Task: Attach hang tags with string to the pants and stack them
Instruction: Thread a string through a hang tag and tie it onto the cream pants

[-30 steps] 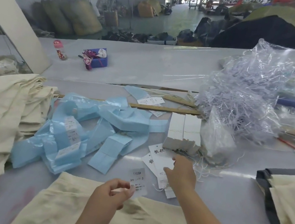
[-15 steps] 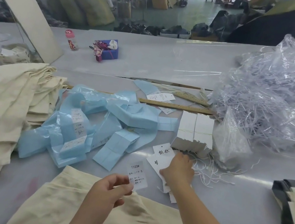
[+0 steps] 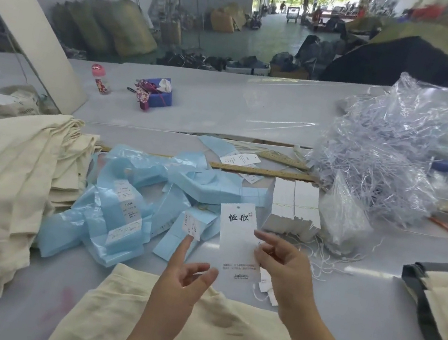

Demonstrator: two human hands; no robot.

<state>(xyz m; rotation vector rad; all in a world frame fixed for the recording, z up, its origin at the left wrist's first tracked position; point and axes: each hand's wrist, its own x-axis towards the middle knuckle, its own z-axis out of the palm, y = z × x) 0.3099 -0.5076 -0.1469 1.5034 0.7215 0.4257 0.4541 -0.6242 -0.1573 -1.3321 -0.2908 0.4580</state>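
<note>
Right grip [image 3: 285, 264] pinches the tall white hang tag [image 3: 237, 242] upright above the cream pants [image 3: 190, 327] — left hand [image 3: 184, 276] pinches a small size tag [image 3: 192, 225] — both look light, stiff card (best held by edges).

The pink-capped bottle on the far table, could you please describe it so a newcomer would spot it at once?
Look at the far white table, left side, near the slanted beam. The small bottle stands upright left of the purple box, the only thing there with a pink cap.
</note>
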